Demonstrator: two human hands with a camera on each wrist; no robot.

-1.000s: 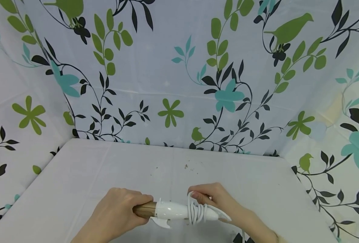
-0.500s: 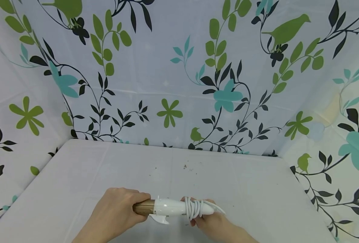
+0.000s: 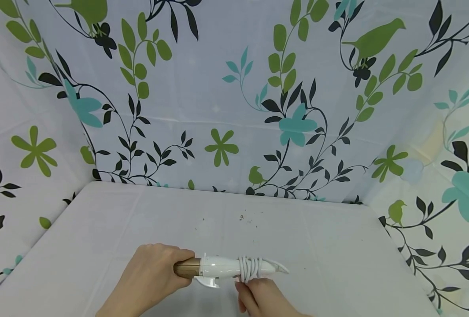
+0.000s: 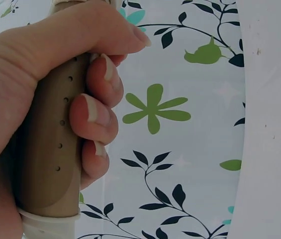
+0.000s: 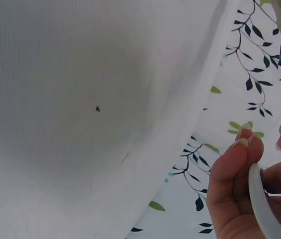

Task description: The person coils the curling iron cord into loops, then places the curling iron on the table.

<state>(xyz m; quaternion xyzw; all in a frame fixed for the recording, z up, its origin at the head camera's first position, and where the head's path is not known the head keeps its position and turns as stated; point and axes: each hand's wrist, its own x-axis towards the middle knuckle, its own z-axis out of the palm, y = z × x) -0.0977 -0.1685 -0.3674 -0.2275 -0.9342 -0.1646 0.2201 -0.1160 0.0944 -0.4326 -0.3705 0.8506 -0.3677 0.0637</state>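
Low centre of frame, left hand (image 3: 151,273) grips the white-and-brown appliance (image 3: 219,267) by its brown end (image 3: 187,268), right hand (image 3: 264,297) pinches white cord (image 3: 250,267), several loops already round the handle, finishing the wrap seemingly left.

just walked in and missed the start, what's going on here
A person holds a brown-and-white handheld appliance over a white table. The left hand grips its brown end. White cord is looped several times around the white handle, and the right hand is just below those loops, apparently pinching the cord.
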